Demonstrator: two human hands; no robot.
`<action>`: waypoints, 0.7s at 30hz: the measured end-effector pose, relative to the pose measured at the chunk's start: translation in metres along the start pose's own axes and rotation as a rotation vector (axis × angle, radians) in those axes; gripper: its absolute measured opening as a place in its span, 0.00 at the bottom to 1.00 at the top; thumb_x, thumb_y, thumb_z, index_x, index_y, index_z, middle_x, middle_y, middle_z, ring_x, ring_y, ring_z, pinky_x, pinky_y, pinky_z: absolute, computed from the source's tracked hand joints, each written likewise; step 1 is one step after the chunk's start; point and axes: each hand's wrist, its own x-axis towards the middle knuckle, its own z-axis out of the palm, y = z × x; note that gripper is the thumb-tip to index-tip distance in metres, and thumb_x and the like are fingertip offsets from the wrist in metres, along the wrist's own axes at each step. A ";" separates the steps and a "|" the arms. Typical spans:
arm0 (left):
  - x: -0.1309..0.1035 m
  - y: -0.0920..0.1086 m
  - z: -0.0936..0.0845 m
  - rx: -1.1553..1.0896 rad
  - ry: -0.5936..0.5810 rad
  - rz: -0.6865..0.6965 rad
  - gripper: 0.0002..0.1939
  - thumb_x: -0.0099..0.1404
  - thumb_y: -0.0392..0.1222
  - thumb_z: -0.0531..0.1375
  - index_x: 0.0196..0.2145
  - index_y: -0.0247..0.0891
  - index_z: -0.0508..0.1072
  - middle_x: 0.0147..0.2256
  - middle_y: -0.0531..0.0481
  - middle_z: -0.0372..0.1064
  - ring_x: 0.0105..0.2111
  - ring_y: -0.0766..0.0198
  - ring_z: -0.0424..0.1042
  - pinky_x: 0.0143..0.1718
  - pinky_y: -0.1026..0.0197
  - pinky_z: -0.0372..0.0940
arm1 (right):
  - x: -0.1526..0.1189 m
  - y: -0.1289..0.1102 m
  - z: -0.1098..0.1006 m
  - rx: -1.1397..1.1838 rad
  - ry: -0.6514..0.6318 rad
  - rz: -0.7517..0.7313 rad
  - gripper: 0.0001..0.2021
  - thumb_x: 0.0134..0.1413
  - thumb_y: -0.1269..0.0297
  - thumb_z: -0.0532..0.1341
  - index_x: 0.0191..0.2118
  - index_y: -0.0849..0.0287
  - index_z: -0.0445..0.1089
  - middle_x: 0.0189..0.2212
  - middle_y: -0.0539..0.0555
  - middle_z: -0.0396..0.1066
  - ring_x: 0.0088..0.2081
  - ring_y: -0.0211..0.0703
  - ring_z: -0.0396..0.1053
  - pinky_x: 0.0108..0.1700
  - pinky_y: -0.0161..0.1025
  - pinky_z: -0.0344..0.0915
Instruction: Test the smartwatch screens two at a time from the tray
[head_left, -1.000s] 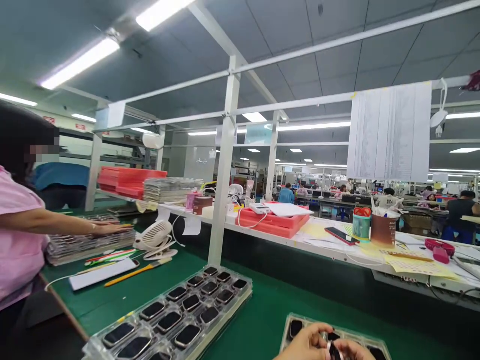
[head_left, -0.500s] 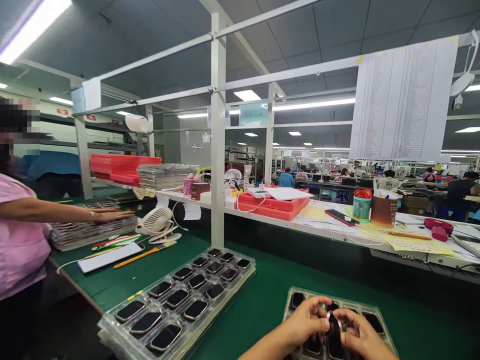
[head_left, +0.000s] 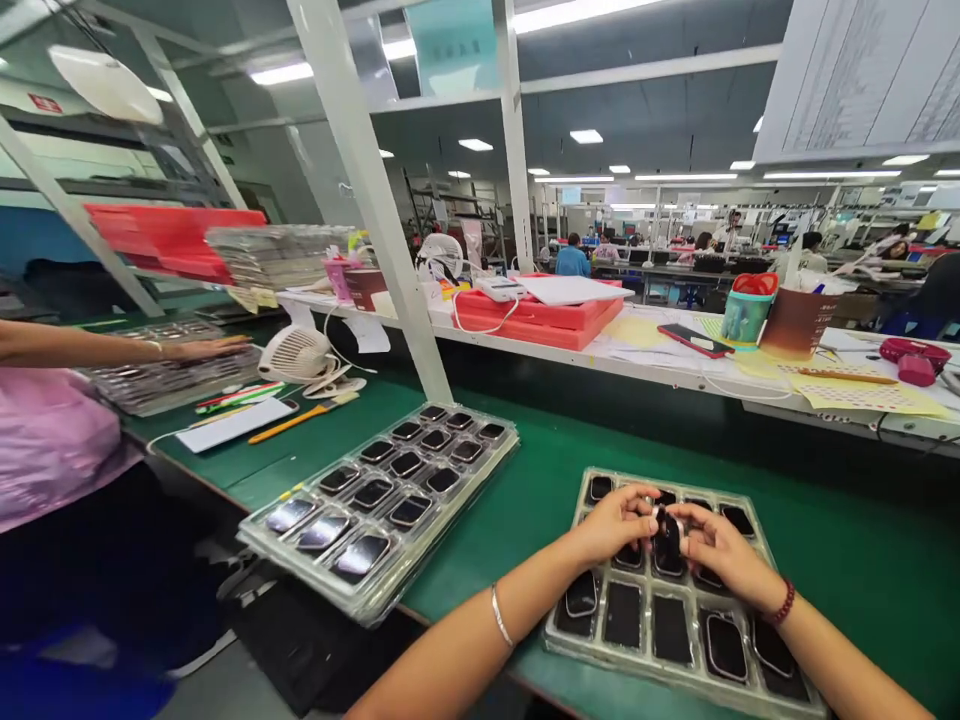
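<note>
Watch case point(head_left: 667, 533) upright between both hands' fingertips, left hand point(head_left: 616, 522) and right hand point(head_left: 712, 545) pinching it narrow above tray point(head_left: 679, 640).

Left hand point(head_left: 615, 522), right hand point(head_left: 712, 545) pinching together.

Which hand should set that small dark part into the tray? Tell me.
Probably the right hand. Both hands pinch the small dark part over the clear tray, but the empty pockets lie nearer the right than the left hand.

small dark watch case point(head_left: 667, 535) (upright, silver-rimmed) above clear tray point(head_left: 679, 668) of dark cases.
</note>
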 end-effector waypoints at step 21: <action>-0.002 0.007 0.004 0.071 0.065 -0.040 0.28 0.53 0.34 0.65 0.52 0.36 0.68 0.33 0.51 0.74 0.28 0.69 0.72 0.29 0.67 0.64 | -0.004 -0.021 -0.007 -0.088 0.016 0.105 0.23 0.50 0.67 0.62 0.54 0.57 0.69 0.42 0.57 0.77 0.33 0.43 0.75 0.33 0.40 0.74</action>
